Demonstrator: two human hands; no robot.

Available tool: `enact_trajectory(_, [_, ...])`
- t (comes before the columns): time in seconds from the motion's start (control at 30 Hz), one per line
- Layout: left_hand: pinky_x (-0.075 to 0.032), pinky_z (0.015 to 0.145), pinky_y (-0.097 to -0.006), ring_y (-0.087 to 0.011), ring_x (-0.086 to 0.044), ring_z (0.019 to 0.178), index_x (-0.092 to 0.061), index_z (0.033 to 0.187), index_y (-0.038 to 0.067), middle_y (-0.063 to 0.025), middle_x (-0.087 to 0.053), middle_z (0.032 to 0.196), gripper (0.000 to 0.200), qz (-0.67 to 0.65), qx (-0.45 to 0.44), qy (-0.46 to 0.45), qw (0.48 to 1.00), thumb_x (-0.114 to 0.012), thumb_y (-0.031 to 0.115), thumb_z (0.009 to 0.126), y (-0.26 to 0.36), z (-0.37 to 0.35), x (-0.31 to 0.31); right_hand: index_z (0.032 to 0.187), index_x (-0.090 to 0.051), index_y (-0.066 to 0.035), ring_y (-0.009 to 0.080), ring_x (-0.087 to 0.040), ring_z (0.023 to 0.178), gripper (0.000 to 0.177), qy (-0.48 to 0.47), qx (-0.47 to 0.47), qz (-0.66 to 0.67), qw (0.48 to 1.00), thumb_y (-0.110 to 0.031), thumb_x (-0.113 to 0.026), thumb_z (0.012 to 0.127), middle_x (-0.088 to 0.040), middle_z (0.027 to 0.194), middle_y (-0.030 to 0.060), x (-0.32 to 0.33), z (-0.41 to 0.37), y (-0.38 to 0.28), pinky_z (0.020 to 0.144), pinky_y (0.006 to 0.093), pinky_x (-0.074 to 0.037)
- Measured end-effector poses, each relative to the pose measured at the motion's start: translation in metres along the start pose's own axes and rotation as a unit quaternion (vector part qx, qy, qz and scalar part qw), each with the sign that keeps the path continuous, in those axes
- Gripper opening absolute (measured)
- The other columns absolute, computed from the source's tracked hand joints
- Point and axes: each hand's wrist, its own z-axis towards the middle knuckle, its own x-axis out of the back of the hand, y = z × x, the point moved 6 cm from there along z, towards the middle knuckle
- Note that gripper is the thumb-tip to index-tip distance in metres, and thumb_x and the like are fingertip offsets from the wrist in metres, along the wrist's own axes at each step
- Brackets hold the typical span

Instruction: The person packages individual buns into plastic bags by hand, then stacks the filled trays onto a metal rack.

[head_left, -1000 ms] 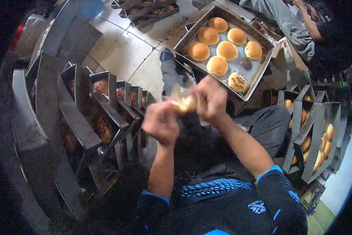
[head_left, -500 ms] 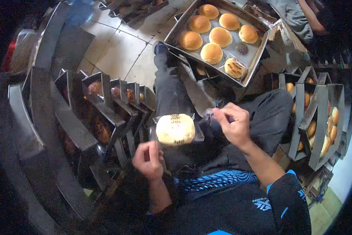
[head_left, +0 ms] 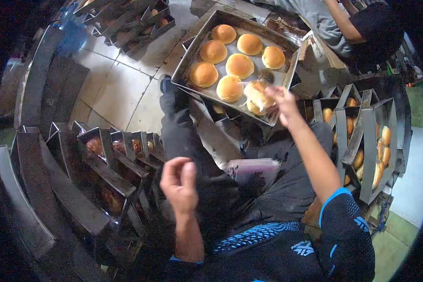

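My right hand (head_left: pixel 283 104) reaches over the near right corner of a metal baking tray (head_left: pixel 195 50), its fingers on a plastic-wrapped bun (head_left: pixel 257 94) blurred by motion. This bun is above another wrapped bun (head_left: pixel 256 109), partly hidden beneath it. Several round golden buns (head_left: pixel 240 66) sit unwrapped in the tray, and a small dark lump (head_left: pixel 266 75) lies near its right side. My left hand (head_left: pixel 181 185) is raised above my lap, holding nothing, with loosely bent fingers and the thumb apart. Between the hands, a stack of clear plastic bags (head_left: pixel 253 169) rests on my leg.
Dark metal trays (head_left: pixel 112 174) with browned baked goods stand tilted in a row at my left. More trays (head_left: pixel 369 145) with long buns stand at my right. Another person's arm (head_left: pixel 345 21) shows at the top right. Further trays (head_left: pixel 145 28) lie beyond the tiled floor.
My right hand has moved from my lap out to the tray with the wrapped bun. My left hand has let go of the bun. The bag stack is now uncovered, and the view has shifted.
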Motion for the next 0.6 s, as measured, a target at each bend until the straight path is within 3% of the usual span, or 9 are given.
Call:
enact_trajectory(0.03, [-0.04,0.062,-0.0183,-0.0047,-0.05,0.067,-0.063,0.088,0.003,0.0012,-0.057,0.08,0.011,0.084,-0.041,-0.05,0.994,-0.069,0.011,0.084,0.006,-0.005,-0.018,0.115,-0.061,-0.001,0.0195,-0.063,0.085,0.043,0.023,0.056,-0.026,0.998,-0.026,-0.075,0.082,-0.067,0.097,0.01,0.019,0.022,-0.004,0.076,0.0329,-0.051])
enact_trajectory(0.07, [-0.043,0.064,-0.0227,-0.0097,-0.054,0.071,-0.063,0.087,0.003,-0.0025,-0.059,0.079,0.015,0.085,-0.048,-0.101,0.99,-0.073,0.013,0.08,0.016,-0.009,-0.043,0.109,-0.065,-0.001,0.019,-0.064,0.083,0.035,0.094,0.129,-0.168,0.973,-0.024,-0.073,0.084,-0.068,0.092,0.0111,0.046,0.041,-0.008,0.076,0.0322,-0.051])
enact_trajectory(0.1, [-0.048,0.069,-0.0301,-0.0201,-0.059,0.075,-0.063,0.089,0.004,-0.0074,-0.06,0.083,0.02,0.152,-0.147,-0.164,0.964,-0.074,0.014,0.077,0.018,-0.011,-0.065,0.103,-0.07,-0.002,0.0185,-0.065,0.081,0.027,0.163,0.199,-0.303,0.918,-0.022,-0.071,0.085,-0.069,0.087,0.0122,0.063,0.048,-0.016,0.076,0.0315,-0.051])
enact_trajectory(0.17, [-0.05,0.072,-0.0413,-0.0346,-0.06,0.081,-0.063,0.101,0.003,-0.0151,-0.06,0.091,0.028,0.226,-0.25,-0.214,0.917,-0.072,0.013,0.076,0.015,-0.019,-0.105,0.097,-0.072,-0.003,0.0187,-0.067,0.078,0.02,0.119,0.233,-0.317,0.912,-0.02,-0.07,0.086,-0.07,0.084,0.0134,0.057,0.021,-0.021,0.074,0.032,-0.052])
enact_trajectory(0.2, [-0.05,0.072,-0.042,-0.0352,-0.06,0.081,-0.063,0.103,0.003,-0.0162,-0.06,0.09,0.028,0.231,-0.201,-0.27,0.913,-0.07,0.011,0.077,-0.017,-0.022,-0.113,0.094,-0.073,-0.004,0.0188,-0.067,0.077,0.018,0.096,0.251,-0.325,0.907,-0.019,-0.069,0.086,-0.07,0.082,0.014,0.055,-0.001,-0.021,0.073,0.0323,-0.053])
enact_trajectory(0.27, [-0.05,0.072,-0.0425,-0.036,-0.061,0.081,-0.063,0.106,0.002,-0.0176,-0.059,0.09,0.028,0.233,-0.16,-0.35,0.893,-0.068,0.008,0.079,-0.04,-0.031,-0.119,0.085,-0.075,-0.004,0.0156,-0.067,0.078,0.008,-0.172,0.255,-0.268,0.913,-0.007,-0.068,0.082,-0.071,0.083,0.0107,0.02,-0.071,-0.021,0.073,0.0301,-0.053])
enact_trajectory(0.33, [-0.051,0.071,-0.0417,-0.035,-0.062,0.08,-0.064,0.107,0.003,-0.0161,-0.06,0.09,0.028,0.232,-0.182,-0.39,0.872,-0.068,0.007,0.08,-0.027,-0.038,-0.119,0.088,-0.074,-0.004,0.0186,-0.068,0.079,0.018,-0.341,0.253,-0.251,0.87,-0.012,-0.079,0.073,-0.07,0.088,0.0103,-0.009,-0.154,-0.032,0.074,0.032,-0.054])
enact_trajectory(0.43, [-0.052,0.071,-0.0397,-0.0321,-0.064,0.081,-0.064,0.109,0.003,-0.0149,-0.062,0.089,0.034,0.189,-0.173,-0.422,0.87,-0.072,0.006,0.076,-0.026,-0.047,-0.12,0.097,-0.073,-0.005,0.0292,-0.067,0.088,0.029,-0.304,0.304,-0.272,0.861,-0.018,-0.079,0.073,-0.069,0.092,0.0139,-0.013,-0.21,-0.023,0.079,0.0365,-0.053])
enact_trajectory(0.6, [-0.052,0.068,-0.0366,-0.0312,-0.066,0.077,-0.067,0.103,0.004,-0.0137,-0.066,0.087,0.026,0.174,-0.221,-0.39,0.877,-0.072,0.014,0.08,-0.009,-0.052,-0.112,0.095,-0.07,-0.003,0.0297,-0.067,0.08,0.022,-0.211,0.347,-0.261,0.876,-0.016,-0.073,0.078,-0.069,0.09,0.0146,0.003,-0.213,-0.005,0.072,0.0364,-0.053])
